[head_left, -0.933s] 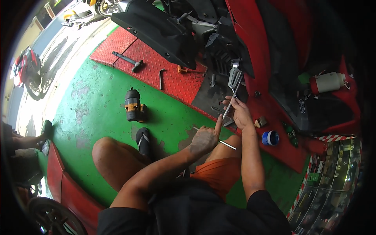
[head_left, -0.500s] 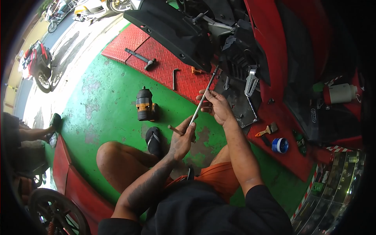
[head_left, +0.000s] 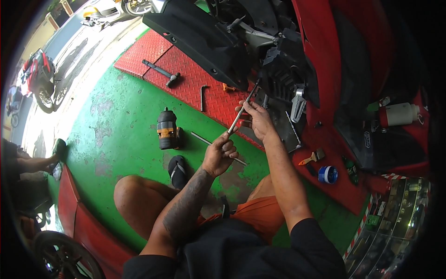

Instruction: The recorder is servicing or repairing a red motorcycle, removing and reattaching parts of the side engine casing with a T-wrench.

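My left hand (head_left: 220,153) grips the crossbar (head_left: 199,137) of a long silver T-handle wrench (head_left: 239,115) where it meets the shaft. My right hand (head_left: 258,122) holds the shaft higher up, thumb and fingers on it. The shaft's dark tip (head_left: 256,84) lies at the lower parts of a motorcycle's black bodywork (head_left: 204,53); whether it touches them I cannot tell. A silver footpeg (head_left: 298,104) is just to the right. An orange-handled tool (head_left: 228,87), an L-shaped key (head_left: 202,97) and a hammer-like metal tool (head_left: 160,72) lie on the red tread plate (head_left: 134,51).
A black-and-orange power tool (head_left: 167,130) and a black slipper (head_left: 178,172) lie on the green floor (head_left: 107,116). Right: brush (head_left: 312,156), blue jar (head_left: 328,174), bottle (head_left: 350,169), glass display case (head_left: 390,223). Left: another person's foot (head_left: 59,151), wheel (head_left: 65,258), parked motorcycles (head_left: 42,79).
Both hands and the wrench have swung left from the footpeg since the earliest frame. Since the middle frame, my left hand has turned and the crossbar has rotated.
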`<state>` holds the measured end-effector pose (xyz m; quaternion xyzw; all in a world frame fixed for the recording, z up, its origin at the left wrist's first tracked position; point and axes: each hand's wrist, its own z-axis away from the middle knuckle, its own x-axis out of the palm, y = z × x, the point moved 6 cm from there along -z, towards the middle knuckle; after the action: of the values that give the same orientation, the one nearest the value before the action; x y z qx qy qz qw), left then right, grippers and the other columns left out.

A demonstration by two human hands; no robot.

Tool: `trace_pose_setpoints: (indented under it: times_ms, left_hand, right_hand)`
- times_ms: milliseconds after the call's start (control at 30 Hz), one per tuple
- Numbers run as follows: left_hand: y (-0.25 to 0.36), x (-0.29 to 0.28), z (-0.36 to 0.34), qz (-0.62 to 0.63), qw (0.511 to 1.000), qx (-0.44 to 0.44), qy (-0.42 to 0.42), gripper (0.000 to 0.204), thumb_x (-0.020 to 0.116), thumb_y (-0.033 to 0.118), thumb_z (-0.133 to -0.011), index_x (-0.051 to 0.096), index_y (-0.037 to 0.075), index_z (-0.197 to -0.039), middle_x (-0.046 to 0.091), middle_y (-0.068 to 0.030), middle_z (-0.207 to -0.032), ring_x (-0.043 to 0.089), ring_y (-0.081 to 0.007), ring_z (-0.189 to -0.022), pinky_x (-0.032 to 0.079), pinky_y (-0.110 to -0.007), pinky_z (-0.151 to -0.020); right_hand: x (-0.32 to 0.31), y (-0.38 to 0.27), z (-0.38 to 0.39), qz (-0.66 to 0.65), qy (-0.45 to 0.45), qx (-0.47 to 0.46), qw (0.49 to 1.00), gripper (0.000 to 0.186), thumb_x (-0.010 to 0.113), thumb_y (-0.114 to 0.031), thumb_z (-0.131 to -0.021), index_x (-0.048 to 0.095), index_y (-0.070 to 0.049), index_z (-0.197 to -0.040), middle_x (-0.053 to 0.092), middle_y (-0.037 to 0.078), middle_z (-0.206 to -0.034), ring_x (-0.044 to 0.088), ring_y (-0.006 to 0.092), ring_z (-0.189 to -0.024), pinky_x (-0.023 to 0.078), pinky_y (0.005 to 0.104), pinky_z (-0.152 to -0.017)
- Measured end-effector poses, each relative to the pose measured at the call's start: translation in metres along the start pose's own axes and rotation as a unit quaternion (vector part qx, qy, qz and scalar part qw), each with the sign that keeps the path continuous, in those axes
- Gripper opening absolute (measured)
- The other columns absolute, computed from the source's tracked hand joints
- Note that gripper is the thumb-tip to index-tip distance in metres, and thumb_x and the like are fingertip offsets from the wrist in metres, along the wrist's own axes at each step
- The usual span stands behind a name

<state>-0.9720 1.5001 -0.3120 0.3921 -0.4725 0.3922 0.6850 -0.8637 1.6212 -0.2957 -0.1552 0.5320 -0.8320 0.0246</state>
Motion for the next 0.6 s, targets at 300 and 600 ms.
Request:
trace_pose_setpoints:
  times_ms: [300, 600]
  left_hand:
    - [0.035, 0.036, 0.005, -0.575, 0.774, 0.247, 0.098, 0.033, 0.054, 0.017, -0.097, 0.054, 0.001, -0.126, 0.058, -0.0084, -0.066, 0.058, -0.0191, -0.056, 0.045, -0.034, -0.050]
    - [0.036, 0.052, 0.013, -0.734, 0.590, 0.330, 0.067, 0.031, 0.054, 0.010, -0.092, 0.053, 0.005, -0.123, 0.060, -0.0265, -0.071, 0.061, -0.0454, -0.067, 0.047, -0.051, -0.054]
  right_hand:
    - [0.023, -0.004, 0.012, -0.061, -0.059, 0.038, 0.996, 0.026, 0.057, -0.031, -0.096, 0.060, -0.009, -0.108, 0.068, 0.006, -0.101, 0.067, 0.0162, -0.084, 0.054, 0.0311, -0.073]
    - [0.032, -0.008, 0.024, -0.028, -0.048, 0.038, 0.998, 0.026, 0.055, -0.031, -0.097, 0.058, -0.007, -0.108, 0.069, 0.007, -0.098, 0.067, 0.0178, -0.087, 0.054, 0.0302, -0.075]
